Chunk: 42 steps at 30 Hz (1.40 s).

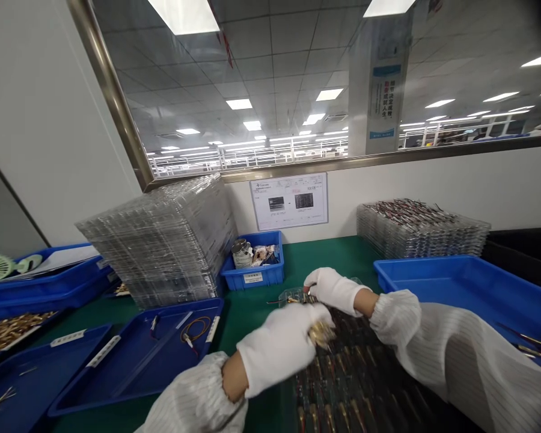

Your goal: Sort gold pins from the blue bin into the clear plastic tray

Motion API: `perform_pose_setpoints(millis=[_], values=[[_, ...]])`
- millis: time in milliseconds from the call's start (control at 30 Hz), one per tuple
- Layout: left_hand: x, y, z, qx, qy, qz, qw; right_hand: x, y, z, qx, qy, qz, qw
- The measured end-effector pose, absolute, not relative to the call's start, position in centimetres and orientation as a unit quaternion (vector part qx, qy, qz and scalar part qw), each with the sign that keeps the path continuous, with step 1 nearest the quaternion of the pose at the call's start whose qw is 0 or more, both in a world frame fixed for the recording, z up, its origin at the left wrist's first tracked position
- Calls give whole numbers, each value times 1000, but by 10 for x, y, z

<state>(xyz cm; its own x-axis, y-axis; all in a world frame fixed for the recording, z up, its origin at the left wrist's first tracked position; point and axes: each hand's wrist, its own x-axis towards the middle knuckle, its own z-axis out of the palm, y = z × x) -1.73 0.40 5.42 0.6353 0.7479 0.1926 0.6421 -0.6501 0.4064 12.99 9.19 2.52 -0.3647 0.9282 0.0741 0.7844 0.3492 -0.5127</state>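
Note:
My left hand, in a white glove, is closed around a bunch of small gold-coloured metal pieces whose ends stick out past the fingers. My right hand, also gloved, reaches beyond it with fingertips pinched down at the far end of a tray. Whatever sits in that pinch is too small to make out. Below both hands lies a dark-looking compartment tray, with rows of slim gold-tipped pieces with red and dark parts. The tray's clear far edge shows beside my right fingertips. Motion blurs the gloves slightly.
A tall stack of clear plastic trays stands left; filled trays are piled back right. Blue bins include a small one at the back, a shallow one left and a large one right. Gold pieces lie far left.

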Motion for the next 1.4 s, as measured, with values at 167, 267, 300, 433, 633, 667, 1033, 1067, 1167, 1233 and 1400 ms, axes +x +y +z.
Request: perform_pose_setpoints(millis=[167,267,300,433,633,667,1033,1067,1167,1233,1400], values=[[-48,62,41,752,553,329,142,147,95,35,-515,-795,265,180],[-58,81,29,724,616,287,117,151,92,37,-531,-794,250,160],[-59,84,26,723,623,274,115,150,91,36,-542,-792,235,152],[-57,83,17,732,618,254,131,141,90,31,-596,-775,168,129],[-45,75,17,718,516,252,394,137,89,34,-622,-764,130,109],[-43,73,20,706,503,262,423,138,88,35,-616,-770,130,107],[-31,54,55,485,495,285,663,138,85,34,-593,-765,172,184],[-31,54,54,482,477,277,681,136,82,36,-579,-769,184,201],[-31,51,50,492,408,266,722,126,71,44,-474,-780,283,294],[-30,49,49,515,365,273,726,120,66,47,-381,-751,380,382],[-28,43,49,574,340,256,699,116,64,47,-358,-665,483,443]])
